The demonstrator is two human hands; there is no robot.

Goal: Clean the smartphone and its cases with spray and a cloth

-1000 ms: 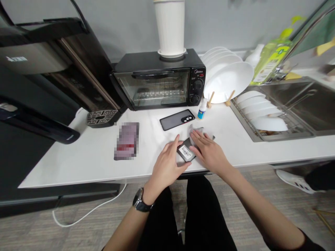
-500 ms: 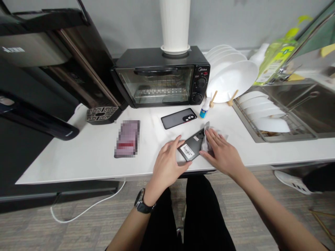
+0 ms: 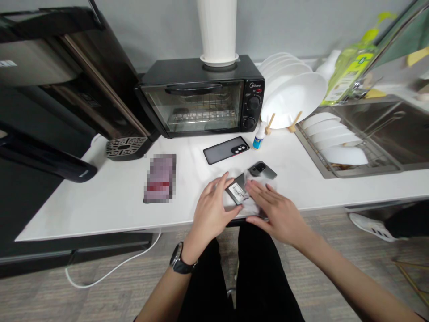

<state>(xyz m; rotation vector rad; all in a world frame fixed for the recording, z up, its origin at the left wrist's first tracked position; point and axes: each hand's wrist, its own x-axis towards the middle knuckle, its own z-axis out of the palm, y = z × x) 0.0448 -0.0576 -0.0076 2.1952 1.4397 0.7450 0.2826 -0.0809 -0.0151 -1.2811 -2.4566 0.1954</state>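
A dark grey smartphone (image 3: 267, 170) lies back up on the white counter, with a barcode label at its near left end. My left hand (image 3: 212, 208) grips that end between thumb and fingers. Under the fingers of my right hand (image 3: 277, 210) a thin pale cloth (image 3: 250, 205) is pressed against the phone's back, hiding its middle. Behind the phone lies a translucent black-edged phone case (image 3: 225, 151). A small white spray bottle (image 3: 258, 137) with a blue label stands upright beside the case.
A black toaster oven (image 3: 201, 107) carries a white pot (image 3: 218, 31). White plates (image 3: 295, 100) stand in a rack near the sink (image 3: 385, 134), which has a wire drainer with bowls (image 3: 345, 154). Left are a pixelated purple item (image 3: 160, 176) and a dark drink machine (image 3: 125, 145).
My right hand and the cloth have slid left and toward me along the phone, uncovering its camera end. My left hand keeps its grip. The view has shifted slightly.
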